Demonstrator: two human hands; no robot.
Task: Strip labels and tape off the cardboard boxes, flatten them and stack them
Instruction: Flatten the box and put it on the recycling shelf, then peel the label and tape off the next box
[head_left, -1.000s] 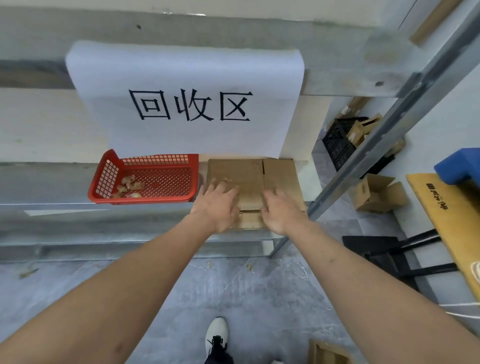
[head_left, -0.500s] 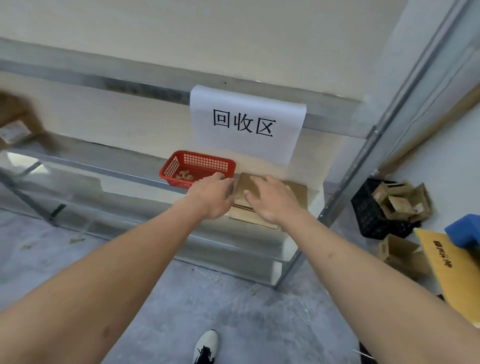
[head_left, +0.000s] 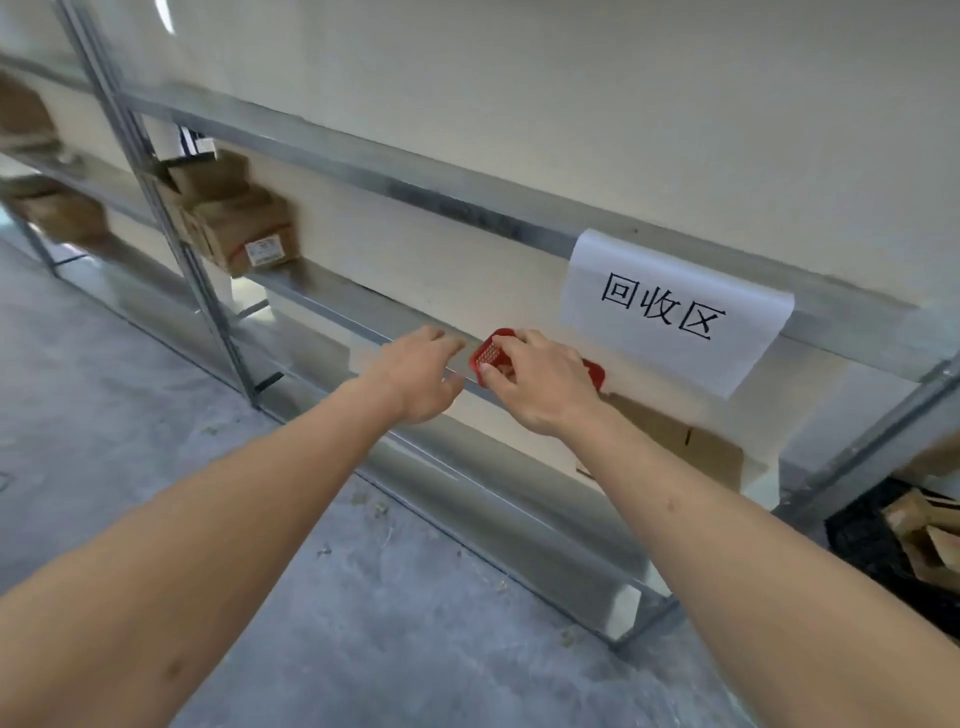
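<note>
The flattened cardboard (head_left: 675, 441) lies on the lower shelf (head_left: 332, 296) of the metal rack, directly below the white paper sign (head_left: 670, 306) with three printed characters. The right forearm crosses in front of it, so only its right portion is visible; whether it is one sheet or several cannot be determined.

Hand state:
- Right hand (head_left: 535, 382): raised in front of the red mesh basket (head_left: 488, 356), which sits just beside the cardboard on its left. The fingers are loosely bent. It appears to hold nothing, but contact with the basket cannot be confirmed through the motion blur.
- Left hand (head_left: 415, 371): extended forward at the shelf's front edge, left of the basket, fingers relaxed and spread, holding nothing.

Step in hand, as a judgement: the flat cardboard rests in the stack position and neither hand grips it, so the stacking step for this piece reads as complete. Both hands point toward the left part of the rack.

Remaining work: unflattened cardboard boxes (head_left: 234, 223) stand further left on the same shelf, one with a white label (head_left: 264, 252) on its facing side. More boxes show at the far left, too blurred to detail.

Next move requirement: reach to the labelled box, grip it with both hands and lift it clear of the shelf. The label will need a fingernail under one corner before peeling.

Surroundings: grey concrete floor (head_left: 130, 426) with small scraps; a black crate (head_left: 857, 540) holding cardboard pieces at the lower right.
</note>
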